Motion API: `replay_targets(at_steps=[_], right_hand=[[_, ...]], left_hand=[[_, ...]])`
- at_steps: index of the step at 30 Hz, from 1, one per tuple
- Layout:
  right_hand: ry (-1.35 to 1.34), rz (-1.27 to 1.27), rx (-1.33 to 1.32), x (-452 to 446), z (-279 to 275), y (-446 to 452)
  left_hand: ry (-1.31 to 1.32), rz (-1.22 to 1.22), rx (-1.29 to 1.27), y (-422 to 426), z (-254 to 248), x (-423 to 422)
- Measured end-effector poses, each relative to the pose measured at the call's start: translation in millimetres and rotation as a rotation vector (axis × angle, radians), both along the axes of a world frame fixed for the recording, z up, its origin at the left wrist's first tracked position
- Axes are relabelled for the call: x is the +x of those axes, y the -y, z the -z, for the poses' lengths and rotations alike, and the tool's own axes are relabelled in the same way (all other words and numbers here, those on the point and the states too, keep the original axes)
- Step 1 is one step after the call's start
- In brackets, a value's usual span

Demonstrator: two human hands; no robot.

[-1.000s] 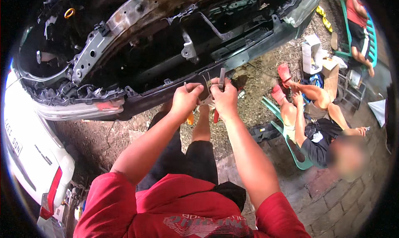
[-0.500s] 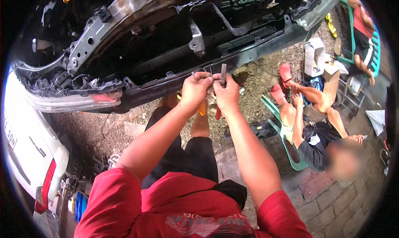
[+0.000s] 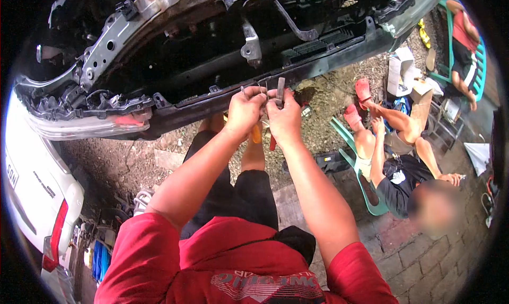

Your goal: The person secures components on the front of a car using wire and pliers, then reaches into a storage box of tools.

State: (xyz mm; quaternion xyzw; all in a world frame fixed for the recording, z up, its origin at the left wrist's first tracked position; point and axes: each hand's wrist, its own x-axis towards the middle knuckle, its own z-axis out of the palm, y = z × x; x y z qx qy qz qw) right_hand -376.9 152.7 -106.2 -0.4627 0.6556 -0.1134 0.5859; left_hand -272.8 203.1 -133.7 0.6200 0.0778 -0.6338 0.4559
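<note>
- The left hand (image 3: 245, 114) has its thumb and fingers pressed together, pinching a small grey rod (image 3: 243, 89); only the tip shows, just above the curled fingers.
- The right hand (image 3: 283, 119) is closed on a flat metal piece (image 3: 280, 87), which stands up out of the grip between thumb and fingers, its free end pointing away from the body.
- A thin wire (image 3: 266, 88) rises in the narrow space between the two hands, beside the left fingertips; whether either grip pinches it is too small to tell.
- An orange handle (image 3: 256, 133) shows just below the left hand and a red handle (image 3: 272, 142) just below the right; how each is held is hidden.
- Both hands are close together, near the lower edge of the stripped car front (image 3: 175, 112), above gravelly ground (image 3: 159, 139).
</note>
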Motion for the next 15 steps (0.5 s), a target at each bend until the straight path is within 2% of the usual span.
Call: replay_targets(at_steps=[4,8,11,13,15], right_hand=[[-0.102,-0.084,-0.008,1,1,-3],[-0.076,-0.084,-0.109,8,7,-8],[-0.037,-0.067,-0.082,14,0,-4],[-0.067,-0.085,-0.094,9,5,-7],[-0.097,-0.104,-0.106,5,11,-8]], left_hand=[[0.074,-0.014,-0.016,7,-17,1],[0.248,-0.021,-0.027,-1,8,-8],[0.290,0.035,0.071,0,5,-4],[0.345,0.164,0.141,1,0,-2],[0.361,0.178,0.114,-1,-1,-3]])
